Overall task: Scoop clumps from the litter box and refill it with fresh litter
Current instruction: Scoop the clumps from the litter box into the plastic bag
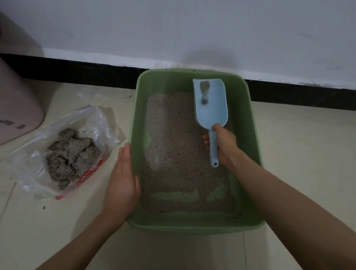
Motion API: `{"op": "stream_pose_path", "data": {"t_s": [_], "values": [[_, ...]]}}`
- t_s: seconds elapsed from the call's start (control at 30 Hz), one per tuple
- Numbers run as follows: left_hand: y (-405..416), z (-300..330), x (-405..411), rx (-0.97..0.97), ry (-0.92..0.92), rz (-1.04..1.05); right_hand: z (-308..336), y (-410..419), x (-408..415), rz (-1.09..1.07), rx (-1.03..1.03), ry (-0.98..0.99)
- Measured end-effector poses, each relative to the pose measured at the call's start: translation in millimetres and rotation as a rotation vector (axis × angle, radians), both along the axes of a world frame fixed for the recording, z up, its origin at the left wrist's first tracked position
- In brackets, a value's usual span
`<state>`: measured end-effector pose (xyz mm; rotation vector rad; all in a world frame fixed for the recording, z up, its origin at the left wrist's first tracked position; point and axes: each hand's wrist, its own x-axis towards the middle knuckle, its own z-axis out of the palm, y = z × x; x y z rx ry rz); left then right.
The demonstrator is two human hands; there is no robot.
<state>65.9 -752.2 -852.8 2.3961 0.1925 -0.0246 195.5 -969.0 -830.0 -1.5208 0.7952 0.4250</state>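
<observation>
Around the handle of the blue scoop (210, 103) your right hand (222, 143) is wrapped tight, just below the bowl, with the tail of the handle poking out past your palm. That's a light, stiff bit of plastic — a grip that high up should give you good control of the tip. Two small dark clumps (204, 91) sit in the bowl, loose and free to roll, so keep it level as you carry; they look crumbly and would likely break if tipped hard. Your left hand (124, 173) lies flat, fingers straight, against the outer left wall of the green litter box (141, 109), gripping nothing, just steadying it. The box sits on the tile floor against the wall, and its thin plastic sides will probably flex — take it low or by the rim if you shift it. The litter (177, 152) is shallow, bare green showing through in patches, so a refill looks due. Off to your left the clear bag (93, 122) lies open with a heap of grey clumps inside — soft, floppy, easy to miss.
</observation>
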Motion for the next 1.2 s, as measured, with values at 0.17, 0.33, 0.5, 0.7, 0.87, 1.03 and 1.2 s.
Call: {"op": "stream_pose_path", "data": {"t_s": [0.17,0.33,0.5,0.7,0.87,1.03,1.2], "values": [[0,-1,1,-0.013,0.006,0.005,2,-3,-14,0.119,-0.054,-0.025],[0,1,1,-0.012,0.01,0.002,20,-7,-23,0.317,-0.165,-0.056],[-1,4,1,0.017,0.04,0.004,50,7,-24,0.586,-0.216,-0.105],[-1,5,2,0.009,0.079,0.027,94,56,-15,0.964,-0.318,-0.193],[-1,11,2,0.079,0.121,0.0,120,135,-9,1.358,-0.621,-0.319],[1,15,2,0.157,0.177,-0.046,136,203,-16,1.65,-1.138,-0.606],[4,15,2,0.124,0.186,-0.064,137,217,-16,1.689,-1.362,-0.707]]}}
